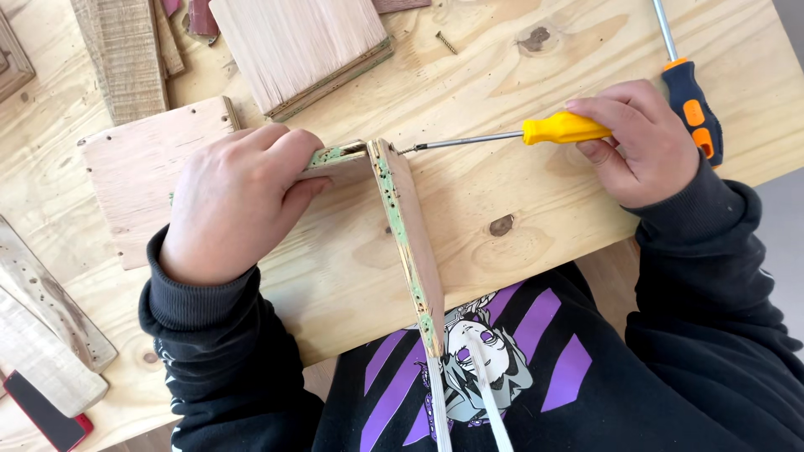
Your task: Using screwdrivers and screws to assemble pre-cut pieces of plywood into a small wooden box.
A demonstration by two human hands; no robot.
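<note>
Your right hand (641, 142) closes around the yellow-handled screwdriver (536, 131), its shaft lying level and its tip set on a screw (405, 150) at the right face of the upright board (409, 230), near that board's far end. That board stands on edge and runs back toward your chest, its green-flecked top edge dotted with small holes. Your left hand (239, 197), left of the upright board, presses its curled fingers down on a second board (335, 156) whose end butts the upright one, the 2 making a corner. Both pieces rest on the plywood workbench (469, 67). Further left of the upright board, partly under your left hand, lies a flat panel (142, 167); beyond it, a stack of wood blocks (297, 46) and 1 loose screw (446, 42). An orange-and-blue screwdriver (693, 105) lies behind your right hand, well right of the upright board. The step in hand looks like driving the screw through the upright board into the end of the second one. The next move likely calls for keeping the shaft square to the face, pushing along it as you turn, while your left hand holds the joint tight against that push.
</note>
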